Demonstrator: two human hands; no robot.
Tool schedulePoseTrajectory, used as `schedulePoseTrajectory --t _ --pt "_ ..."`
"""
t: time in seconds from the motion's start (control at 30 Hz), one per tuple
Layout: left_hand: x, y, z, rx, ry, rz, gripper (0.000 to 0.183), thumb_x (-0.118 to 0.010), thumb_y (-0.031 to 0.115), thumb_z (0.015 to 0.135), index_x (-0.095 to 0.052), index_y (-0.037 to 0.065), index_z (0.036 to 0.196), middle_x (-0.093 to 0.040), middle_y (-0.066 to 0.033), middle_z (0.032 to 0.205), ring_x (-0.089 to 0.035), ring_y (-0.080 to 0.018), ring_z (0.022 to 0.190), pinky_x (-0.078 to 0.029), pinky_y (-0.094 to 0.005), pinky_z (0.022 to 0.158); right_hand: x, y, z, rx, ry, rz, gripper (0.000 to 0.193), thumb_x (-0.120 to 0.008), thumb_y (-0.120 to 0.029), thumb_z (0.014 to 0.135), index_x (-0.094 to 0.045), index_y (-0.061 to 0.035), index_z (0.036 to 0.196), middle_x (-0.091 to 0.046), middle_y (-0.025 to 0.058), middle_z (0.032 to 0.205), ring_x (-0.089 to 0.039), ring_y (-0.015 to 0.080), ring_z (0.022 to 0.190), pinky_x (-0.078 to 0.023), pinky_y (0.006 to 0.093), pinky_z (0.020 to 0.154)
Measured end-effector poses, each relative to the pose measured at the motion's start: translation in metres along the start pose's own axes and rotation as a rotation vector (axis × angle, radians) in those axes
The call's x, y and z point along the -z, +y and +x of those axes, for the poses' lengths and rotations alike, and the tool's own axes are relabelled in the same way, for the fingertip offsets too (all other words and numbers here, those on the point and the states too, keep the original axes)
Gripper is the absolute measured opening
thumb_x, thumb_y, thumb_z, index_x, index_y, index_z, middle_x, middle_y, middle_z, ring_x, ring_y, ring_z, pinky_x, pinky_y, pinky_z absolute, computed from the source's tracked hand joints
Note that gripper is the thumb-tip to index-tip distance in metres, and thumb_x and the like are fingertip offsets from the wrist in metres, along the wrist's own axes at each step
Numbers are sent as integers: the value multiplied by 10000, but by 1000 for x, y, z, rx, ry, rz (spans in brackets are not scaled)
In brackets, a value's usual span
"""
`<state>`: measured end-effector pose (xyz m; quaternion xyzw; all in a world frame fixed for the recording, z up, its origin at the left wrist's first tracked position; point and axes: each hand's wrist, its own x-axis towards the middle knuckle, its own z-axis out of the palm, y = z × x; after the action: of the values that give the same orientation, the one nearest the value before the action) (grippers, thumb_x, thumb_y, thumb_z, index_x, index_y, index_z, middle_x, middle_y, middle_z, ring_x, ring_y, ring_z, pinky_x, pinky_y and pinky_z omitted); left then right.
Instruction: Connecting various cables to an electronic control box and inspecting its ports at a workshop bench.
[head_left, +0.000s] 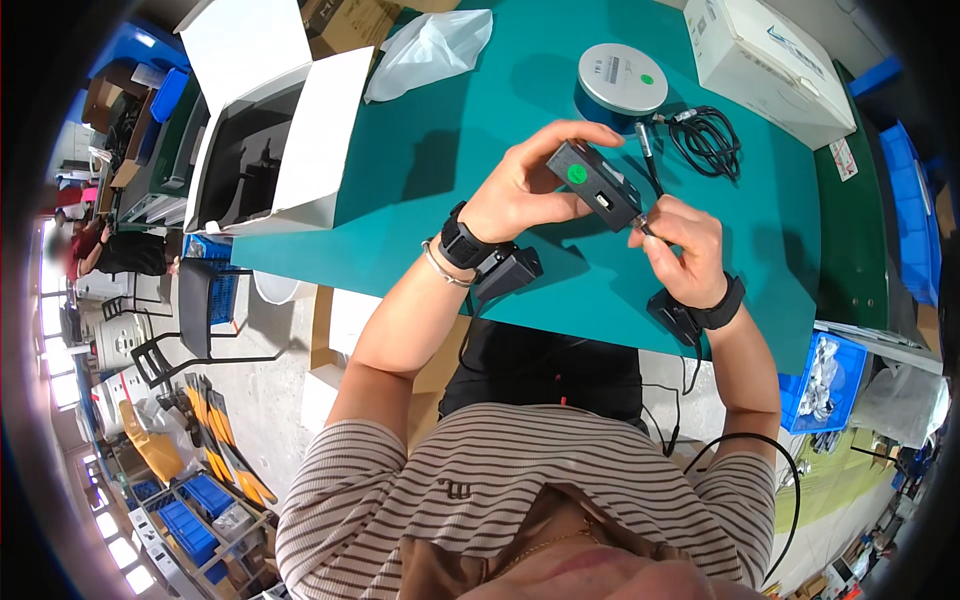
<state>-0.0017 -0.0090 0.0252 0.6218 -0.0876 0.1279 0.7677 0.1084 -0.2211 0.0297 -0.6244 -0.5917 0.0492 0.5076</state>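
My left hand (532, 180) grips a small black box (606, 190) with a green round sticker and a port on its side. Thumb and fingers wrap its far left end, above the table. At the box's near right corner, my right hand (685, 245) pinches a cable plug (643, 226), which meets the box; whether it is fully seated I cannot tell. Just beyond stands a round device (622, 78) with a silver top and a green sticker. A black cable (708, 145) lies coiled to its right, and a metal connector (642, 131) shows beside the device.
An open white carton (325, 140) with dark lining stands at the left of the green table (450, 255). A white plastic bag (430, 50) lies at the back. A closed white box (770, 70) occupies the back right. Blue bins (825, 380) sit to the right.
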Motion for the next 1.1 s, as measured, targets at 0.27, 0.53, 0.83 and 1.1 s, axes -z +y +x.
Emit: schedulePoseTrajectory --t 0.27,0.53,0.83,1.1 --pt "0 2 0 7 -10 5 642 -620 18 639 -554 55 1277 -528 -162 1359 -530 -204 1198 -434 -338 1000 -1 0 -1 -21 4 -3 34 -621 -1 746 -643 -27 751 -578 61 662 -541 209 573 -428 313 525" --pt "1 2 0 -25 -46 18 675 -707 137 707 -508 31 1343 -505 -171 1386 -546 -207 1182 -444 -353 1003 -1 -3 -1 -33 -12 11 25 -620 -11 753 -645 -18 754 -581 68 666 -551 204 576 -433 307 525" --pt "-1 3 -2 -38 5 36 754 -747 331 787 -472 9 1411 -448 -163 1456 -527 -219 1217 -419 -367 1037 -5 -4 0 -114 2 -3 51 -670 -25 755 -622 -10 764 -581 68 690 -553 163 577 -428 287 521" --pt "-4 0 -2 -88 40 87 665 -694 288 805 -513 -3 1376 -438 -167 1461 -460 -262 1312 -356 -389 1098 -11 -1 3 -138 328 -67 511 -846 -56 612 -547 -83 1025 -540 62 1021 -545 161 794 -456 293 690"
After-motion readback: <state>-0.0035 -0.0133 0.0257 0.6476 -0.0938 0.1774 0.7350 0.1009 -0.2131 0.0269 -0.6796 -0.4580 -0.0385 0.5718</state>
